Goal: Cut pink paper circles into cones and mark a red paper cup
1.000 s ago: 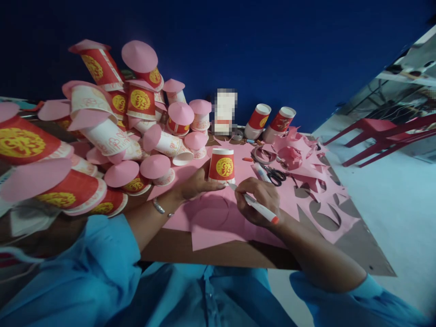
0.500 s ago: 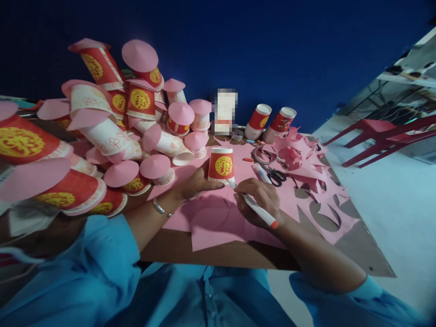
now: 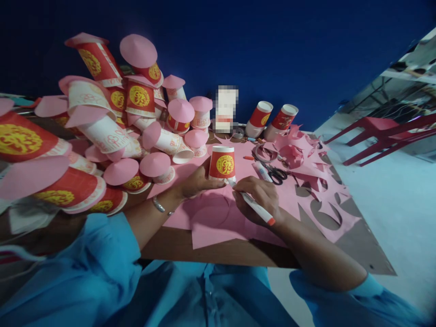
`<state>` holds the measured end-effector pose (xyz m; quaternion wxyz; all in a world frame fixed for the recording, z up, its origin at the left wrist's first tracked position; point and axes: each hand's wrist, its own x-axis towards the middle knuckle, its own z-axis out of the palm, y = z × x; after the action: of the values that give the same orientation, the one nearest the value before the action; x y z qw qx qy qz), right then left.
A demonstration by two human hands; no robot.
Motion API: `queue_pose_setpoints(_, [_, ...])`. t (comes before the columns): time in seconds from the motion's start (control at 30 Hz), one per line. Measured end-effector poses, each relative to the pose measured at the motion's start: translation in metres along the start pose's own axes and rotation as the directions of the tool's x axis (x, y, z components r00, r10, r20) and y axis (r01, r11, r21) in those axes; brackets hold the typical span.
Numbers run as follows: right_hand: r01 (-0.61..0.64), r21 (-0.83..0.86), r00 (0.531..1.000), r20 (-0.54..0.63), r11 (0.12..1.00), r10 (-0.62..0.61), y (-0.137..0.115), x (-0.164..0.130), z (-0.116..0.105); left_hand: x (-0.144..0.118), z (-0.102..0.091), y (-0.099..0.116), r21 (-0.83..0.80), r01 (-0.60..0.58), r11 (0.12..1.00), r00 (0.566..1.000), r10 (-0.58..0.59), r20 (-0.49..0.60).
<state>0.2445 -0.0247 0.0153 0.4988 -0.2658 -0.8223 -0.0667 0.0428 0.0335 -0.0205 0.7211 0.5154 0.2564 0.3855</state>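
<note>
Head view: left hand [image 3: 195,181] fingers press the base of an upturned cup [image 3: 222,163], pinning it on pink paper [image 3: 211,218]. Right hand [image 3: 257,197] is clenched around a marker [image 3: 254,205], tip at the cup's rim. Judged: cup is light, thin-walled, crushes easily and slides on paper; hold low at the rim with gentle downward pressure. Paper is limp, tears readily. Scissors [image 3: 276,174] lie just beyond; a pile of capped cups [image 3: 136,131] fills the desk [image 3: 218,252] at left.

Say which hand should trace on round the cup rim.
Right, likely. The right hand holds the marker, tip at the cup base; the left hand steadies the cup on the pink paper.
</note>
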Motion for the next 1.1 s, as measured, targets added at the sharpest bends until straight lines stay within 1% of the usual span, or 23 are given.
queue_pose_setpoints(0.3, [-0.007, -0.032, 1.0, 0.003, 0.999, 0.007, -0.001, 0.002, 0.001, 0.0, 0.0, 0.0, 0.006, 0.0, 1.0, 1.0, 0.0, 0.018])
queue_pose_setpoints(0.43, [-0.023, -0.037, 1.0, -0.005, 0.999, 0.023, -0.001, 0.001, 0.003, 0.0, 0.0, 0.001, 0.002, 0.0, 1.0, 1.0, 0.0, 0.007])
queue_pose_setpoints(0.6, [-0.013, -0.049, 1.0, -0.001, 0.999, 0.013, -0.001, 0.001, 0.003, 0.0, 0.001, 0.001, -0.016, -0.006, 1.0, 1.0, 0.006, 0.009])
queue_pose_setpoints(0.73, [-0.011, -0.033, 0.999, 0.032, 0.999, 0.012, -0.002, 0.002, 0.001, 0.0, 0.001, 0.001, -0.018, -0.004, 1.0, 1.0, 0.004, 0.002])
queue_pose_setpoints(0.83, [-0.033, -0.027, 0.996, 0.078, 0.999, 0.035, -0.003, 0.002, -0.001, 0.0, 0.0, 0.0, -0.006, -0.011, 1.0, 1.0, 0.011, 0.0])
queue_pose_setpoints(0.9, [-0.046, -0.012, 0.995, 0.089, 0.999, 0.047, -0.003, 0.001, -0.003, 0.0, 0.0, 0.0, -0.002, -0.016, 1.0, 1.0, 0.016, 0.001])
queue_pose_setpoints(1.0, [-0.032, 0.01, 0.999, 0.044, 0.999, 0.032, -0.002, 0.001, -0.007, 0.0, 0.0, 0.001, -0.016, -0.024, 1.0, 1.0, 0.024, 0.003])
queue_pose_setpoints(1.1, [-0.013, -0.023, 1.0, -0.02, 1.0, 0.013, 0.002, 0.0, -0.01, 0.003, 0.001, 0.003, -0.048, -0.058, 0.997, 0.998, 0.058, 0.002])
